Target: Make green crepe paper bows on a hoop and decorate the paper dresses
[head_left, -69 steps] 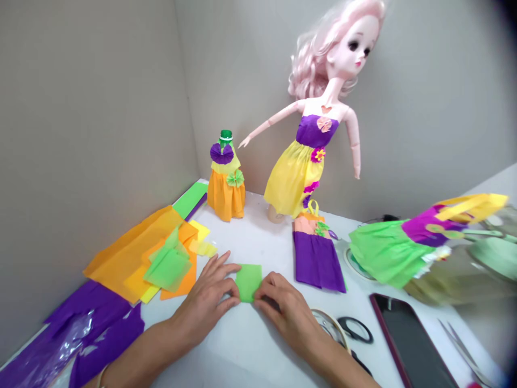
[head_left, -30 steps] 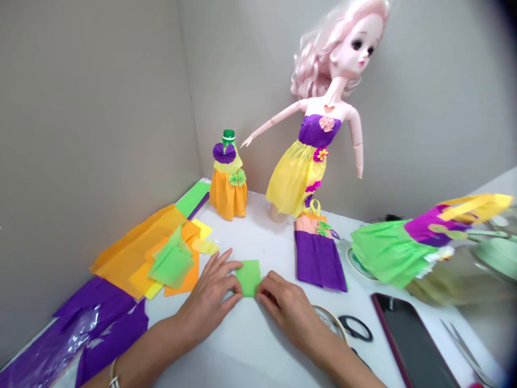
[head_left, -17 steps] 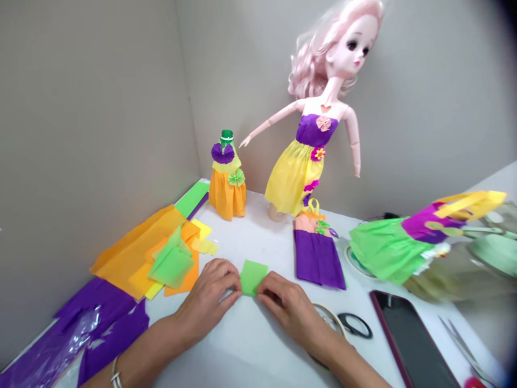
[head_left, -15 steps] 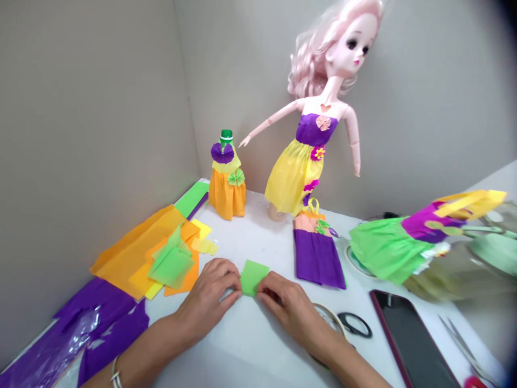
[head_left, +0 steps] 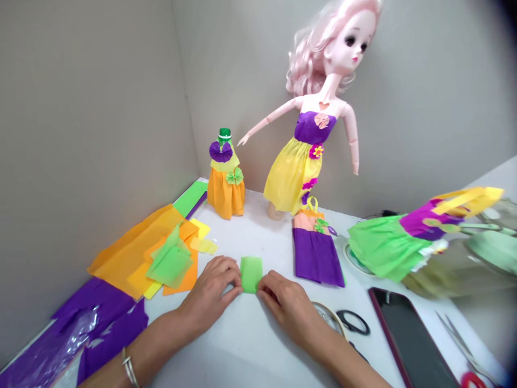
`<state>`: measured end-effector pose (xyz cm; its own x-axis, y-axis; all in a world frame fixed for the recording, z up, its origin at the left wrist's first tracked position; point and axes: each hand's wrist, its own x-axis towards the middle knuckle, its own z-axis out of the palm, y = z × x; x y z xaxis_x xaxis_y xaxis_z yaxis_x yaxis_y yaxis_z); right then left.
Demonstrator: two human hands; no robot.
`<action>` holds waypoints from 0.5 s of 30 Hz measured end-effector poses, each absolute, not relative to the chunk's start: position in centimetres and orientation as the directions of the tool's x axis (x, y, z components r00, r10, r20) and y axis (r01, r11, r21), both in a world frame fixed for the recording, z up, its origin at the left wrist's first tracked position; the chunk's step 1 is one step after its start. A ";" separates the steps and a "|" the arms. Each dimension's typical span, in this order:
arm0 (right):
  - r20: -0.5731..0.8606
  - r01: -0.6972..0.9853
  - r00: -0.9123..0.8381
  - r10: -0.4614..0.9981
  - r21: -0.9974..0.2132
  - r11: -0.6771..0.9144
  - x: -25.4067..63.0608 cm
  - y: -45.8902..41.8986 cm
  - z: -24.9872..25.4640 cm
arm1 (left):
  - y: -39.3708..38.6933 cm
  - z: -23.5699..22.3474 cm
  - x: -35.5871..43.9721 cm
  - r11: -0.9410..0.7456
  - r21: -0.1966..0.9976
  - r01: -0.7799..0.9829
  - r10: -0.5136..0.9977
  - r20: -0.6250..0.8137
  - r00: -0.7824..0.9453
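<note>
A small piece of green crepe paper (head_left: 251, 274) lies on the white table between my hands. My left hand (head_left: 210, 285) pinches its left lower edge, and my right hand (head_left: 283, 307) holds its right lower edge. My fingers hide the bottom corners of the paper. A loose green crepe scrap (head_left: 172, 261) rests on orange paper (head_left: 177, 280) just beyond my left hand. Near my right hand lies a roll of tape (head_left: 329, 318).
A pink-haired doll (head_left: 311, 129) in a purple and yellow paper dress stands at the back, next to a paper-dressed bottle (head_left: 225, 183). Purple crepe (head_left: 92, 323), black-handled scissors (head_left: 353, 321), a phone (head_left: 407, 339) and a green paper dress (head_left: 388, 248) surround my hands.
The green paper has turned from tilted to straight and looks narrower. My hands have stayed on it. The view has shifted slightly.
</note>
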<state>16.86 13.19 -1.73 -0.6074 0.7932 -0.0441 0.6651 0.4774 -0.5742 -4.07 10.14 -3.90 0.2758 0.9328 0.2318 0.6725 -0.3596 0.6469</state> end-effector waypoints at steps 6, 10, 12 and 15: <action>-0.052 0.697 -0.587 0.808 -0.540 0.472 16.5 13.3 -1.6 | 10.2 -3.6 -3.9 -0.362 0.636 0.682 0.932 0.237 0.273; -0.056 0.719 -0.562 0.825 -0.526 0.454 16.4 13.4 -1.9 | 10.1 -3.5 -3.9 -0.344 0.638 0.689 0.939 0.222 0.264; -0.055 0.717 -0.561 0.826 -0.532 0.452 16.4 13.4 -2.1 | 10.1 -3.5 -3.9 -0.340 0.640 0.689 0.940 0.216 0.263; -0.045 0.710 -0.566 0.823 -0.534 0.459 16.5 13.6 -2.3 | 10.2 -3.5 -3.9 -0.345 0.641 0.686 0.938 0.216 0.270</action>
<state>16.47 13.57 -2.32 -0.5657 0.8233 -0.0454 0.7103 0.4586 -0.5341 -3.90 10.20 -3.54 0.2700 0.9382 0.2165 0.6858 -0.3452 0.6407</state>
